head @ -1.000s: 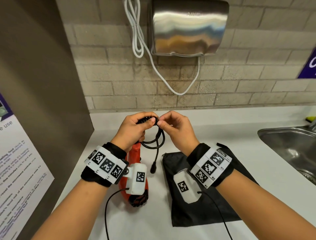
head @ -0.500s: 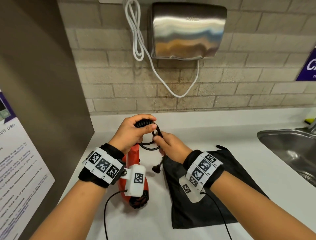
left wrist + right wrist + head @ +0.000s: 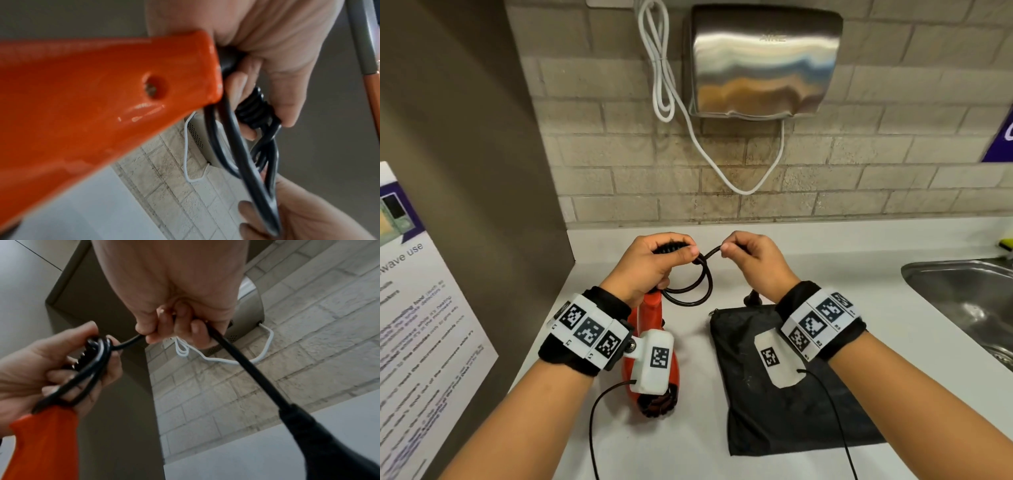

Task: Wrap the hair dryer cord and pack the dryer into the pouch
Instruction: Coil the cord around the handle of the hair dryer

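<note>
An orange hair dryer [image 3: 650, 322] hangs nozzle-down over the white counter, with my left hand [image 3: 654, 263] gripping its black cord collar [image 3: 255, 108] and the gathered loops of black cord [image 3: 695, 291]. My right hand [image 3: 753, 260] pinches the free cord just right of the left thumb, and the cord [image 3: 244, 368] runs on through my fist down to the black plug [image 3: 320, 439]. The black pouch [image 3: 784, 404] lies flat on the counter under my right wrist. The orange handle [image 3: 92, 100] fills the left wrist view.
A steel hand dryer [image 3: 763, 61] with a white cable [image 3: 688, 126] hangs on the brick wall ahead. A steel sink [image 3: 969, 301] sits at the right. A grey partition [image 3: 465, 171] with a notice sheet [image 3: 417, 325] bounds the left.
My right hand has risen from beside the pouch and drawn the cord up and to the right. The left hand keeps its grip on the dryer and loops.
</note>
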